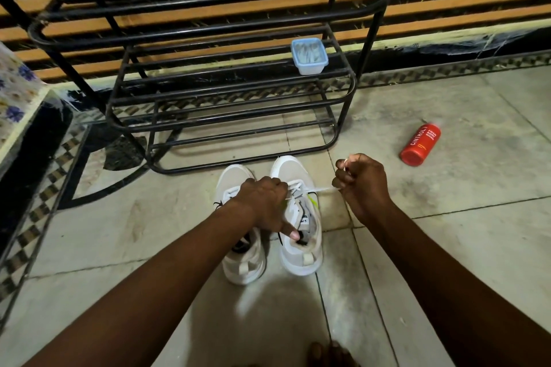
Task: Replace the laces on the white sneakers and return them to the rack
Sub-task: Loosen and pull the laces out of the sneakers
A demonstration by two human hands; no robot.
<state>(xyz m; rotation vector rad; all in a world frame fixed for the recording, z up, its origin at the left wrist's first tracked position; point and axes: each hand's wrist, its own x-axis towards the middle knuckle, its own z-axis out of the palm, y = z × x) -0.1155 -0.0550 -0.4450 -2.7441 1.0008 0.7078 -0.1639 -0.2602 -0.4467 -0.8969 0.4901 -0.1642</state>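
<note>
Plainly, the work is on the right-hand sneaker [301, 256], which stands on the tiled floor [447, 247] just beside the left-hand sneaker [241, 268]. Both have toes pointing far towards the black rack [208, 27] and heels near the person. The left hand [264, 202] sits on top of that shoe, fingers curled over the lacing and thumb stretched back towards the heel opening, pinning the shoe down. Whether its fingertips also pinch a strand underneath I cannot tell, as the knuckles hide them. The right hand [359, 182] is off to the right of the shoe, closed in a fist around the white lace [320, 188]. The lace runs taut and almost level from the eyelets out to that fist, crosswise to the shoe's long axis. That crossing is what the next pull turns on: the free end lies to the right, so the right hand is the nearer one to draw slack through or feed it back across, I'd judge, while the left steadies. The lacing looks only partly done, and the rack shelves wait just beyond the toes. A blue tub [309, 56] sits on a rack shelf, and a red bottle [420, 144] lies on the floor further right.
</note>
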